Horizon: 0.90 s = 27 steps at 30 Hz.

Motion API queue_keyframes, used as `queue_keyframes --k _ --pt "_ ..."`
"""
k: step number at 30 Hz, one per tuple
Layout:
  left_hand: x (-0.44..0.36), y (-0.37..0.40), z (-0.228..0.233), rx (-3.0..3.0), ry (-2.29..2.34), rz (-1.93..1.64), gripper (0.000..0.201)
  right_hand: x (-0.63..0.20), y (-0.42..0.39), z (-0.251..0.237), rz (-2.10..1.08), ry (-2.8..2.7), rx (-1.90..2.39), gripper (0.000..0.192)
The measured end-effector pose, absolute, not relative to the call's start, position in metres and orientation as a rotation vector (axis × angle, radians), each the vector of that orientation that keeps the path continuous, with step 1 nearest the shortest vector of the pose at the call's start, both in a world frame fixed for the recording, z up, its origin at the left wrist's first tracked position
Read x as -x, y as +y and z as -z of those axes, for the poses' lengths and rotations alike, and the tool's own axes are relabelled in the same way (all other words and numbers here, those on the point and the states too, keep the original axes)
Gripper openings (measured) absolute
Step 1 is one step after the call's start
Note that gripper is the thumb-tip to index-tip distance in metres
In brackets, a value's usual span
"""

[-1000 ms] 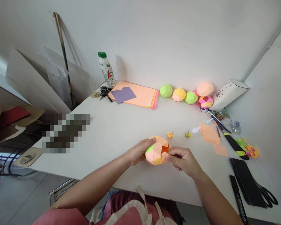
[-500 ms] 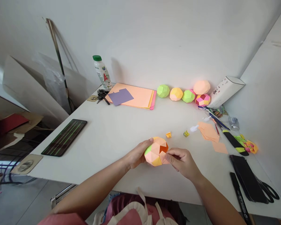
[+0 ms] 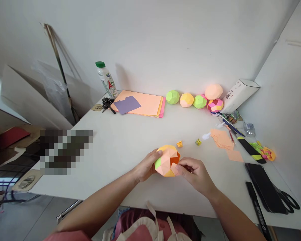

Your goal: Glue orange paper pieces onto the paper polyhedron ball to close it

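Note:
A multicoloured folded-paper ball [image 3: 166, 161], in peach, yellow and green, is held just above the table near its front edge. My left hand [image 3: 146, 166] is wrapped round its left side, thumb on top. An opening on the ball's right side shows a deep orange inside. At that opening my right hand [image 3: 194, 172] pinches a peach paper flap between thumb and fingers. Just behind the ball lies a small folded orange paper piece [image 3: 179, 144]. A small yellow-green item [image 3: 198, 142] sits farther right; its kind is unclear.
Finished paper balls [image 3: 186, 100] line the wall beside a white box [image 3: 242, 95]. Coloured sheets [image 3: 145, 103], keys [image 3: 107, 104] and a bottle [image 3: 106, 80] stand back left. Peach paper squares [image 3: 222, 139], a cutter [image 3: 251, 149], a black phone-like case [image 3: 266, 189], scissors [image 3: 288, 201] and a marker [image 3: 258, 211] lie right.
The view has shifted slightly. Both hands keep the same grip on the paper ball, which looks tilted a little. The device at the left is now blurred out by large pixels.

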<state>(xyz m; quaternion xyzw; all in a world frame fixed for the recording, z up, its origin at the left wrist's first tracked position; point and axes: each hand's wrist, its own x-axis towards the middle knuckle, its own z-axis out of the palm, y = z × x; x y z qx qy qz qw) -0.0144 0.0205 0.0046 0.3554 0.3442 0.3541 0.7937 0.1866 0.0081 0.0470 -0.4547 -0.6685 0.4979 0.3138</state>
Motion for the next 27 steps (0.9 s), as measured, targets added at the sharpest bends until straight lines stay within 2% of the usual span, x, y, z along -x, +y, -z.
queue_keyframes --k 10,21,27 --pt "0.016 0.021 -0.006 -0.759 0.745 -0.726 0.054 -0.183 0.005 -0.049 -1.327 -1.765 1.207 0.021" --pt "0.015 0.018 0.003 -0.796 0.720 -0.843 0.059 -0.180 0.002 -0.053 -1.255 -1.724 1.246 0.015" --pt "0.017 0.019 0.006 -0.841 0.727 -0.868 0.060 -0.183 0.002 -0.051 -1.239 -1.763 1.174 0.019"
